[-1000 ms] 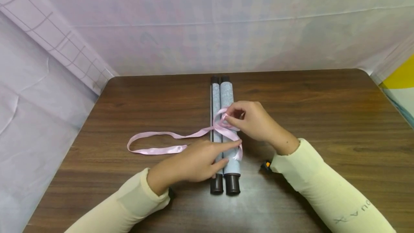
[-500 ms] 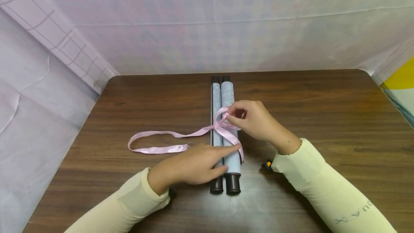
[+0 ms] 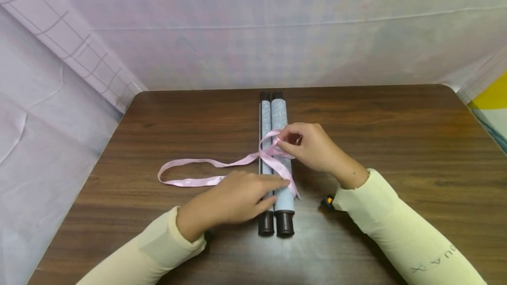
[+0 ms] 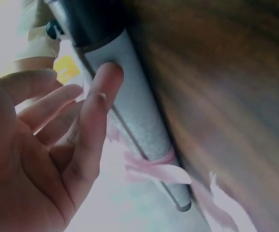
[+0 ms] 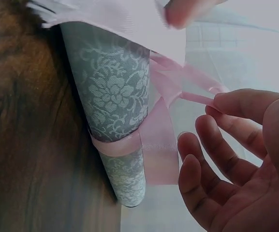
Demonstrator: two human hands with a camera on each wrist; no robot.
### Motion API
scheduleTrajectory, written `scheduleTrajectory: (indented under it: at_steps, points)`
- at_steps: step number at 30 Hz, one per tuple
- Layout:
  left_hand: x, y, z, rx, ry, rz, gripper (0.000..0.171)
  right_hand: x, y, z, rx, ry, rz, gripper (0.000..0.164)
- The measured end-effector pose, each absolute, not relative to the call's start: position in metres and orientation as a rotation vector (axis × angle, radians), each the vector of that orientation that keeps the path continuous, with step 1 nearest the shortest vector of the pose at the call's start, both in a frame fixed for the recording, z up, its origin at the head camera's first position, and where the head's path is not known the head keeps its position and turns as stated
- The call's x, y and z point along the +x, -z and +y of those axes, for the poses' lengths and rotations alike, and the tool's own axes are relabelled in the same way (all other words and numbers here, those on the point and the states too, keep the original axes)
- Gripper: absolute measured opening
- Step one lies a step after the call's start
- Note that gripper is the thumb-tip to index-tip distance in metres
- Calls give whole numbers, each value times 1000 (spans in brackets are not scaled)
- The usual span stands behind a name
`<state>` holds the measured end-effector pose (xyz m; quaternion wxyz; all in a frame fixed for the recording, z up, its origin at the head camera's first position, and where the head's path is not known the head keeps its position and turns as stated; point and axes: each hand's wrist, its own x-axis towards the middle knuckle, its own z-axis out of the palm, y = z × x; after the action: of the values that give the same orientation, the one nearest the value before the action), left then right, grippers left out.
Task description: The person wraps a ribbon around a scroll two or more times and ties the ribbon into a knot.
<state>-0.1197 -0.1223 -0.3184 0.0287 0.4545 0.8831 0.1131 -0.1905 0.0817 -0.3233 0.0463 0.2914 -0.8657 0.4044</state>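
A rolled-up scroll (image 3: 280,113) with grey floral fabric and dark end knobs lies lengthwise on the table, as two rolls side by side. A pink ribbon (image 3: 206,160) goes around it, with a loop and a crossing on top. My right hand (image 3: 313,146) pinches the ribbon's loop between thumb and index finger, and in the right wrist view the other fingers (image 5: 212,145) are loosely bent. My left hand (image 3: 241,195) lies over the near part of the scroll, its extended index finger touching the ribbon's tail. In the left wrist view a fingertip (image 4: 109,75) overlaps the fabric near the knob.
The brown wooden table (image 3: 376,131) ends at a pale printed cloth backdrop (image 3: 277,30). By the right cuff sits a small black-and-orange object (image 3: 327,202). One long ribbon end loops out over the table to the left.
My left index fingertip has drawn slightly back toward me and left along the ribbon's tail, which now lies straighter across the right roll. The right hand keeps its pinch almost unmoved.
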Motion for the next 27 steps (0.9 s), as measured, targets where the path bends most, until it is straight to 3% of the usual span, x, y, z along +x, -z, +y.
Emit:
scheduleTrajectory:
  at_steps: [6,13,18,27]
  points:
    - [-129,313,-121,1326,-368,2890,26,-190,323,82,909,-1239,-2652,6]
    - [-151,303,-121,1025,-549,3077,15,-190,324,81,937,-1285,-2629,5]
    - [-163,296,-117,853,-623,3103,17,-190,326,81,986,-1294,-2608,4]
    - [-170,292,-110,804,-658,3037,16,-192,328,80,1019,-1289,-2580,4]
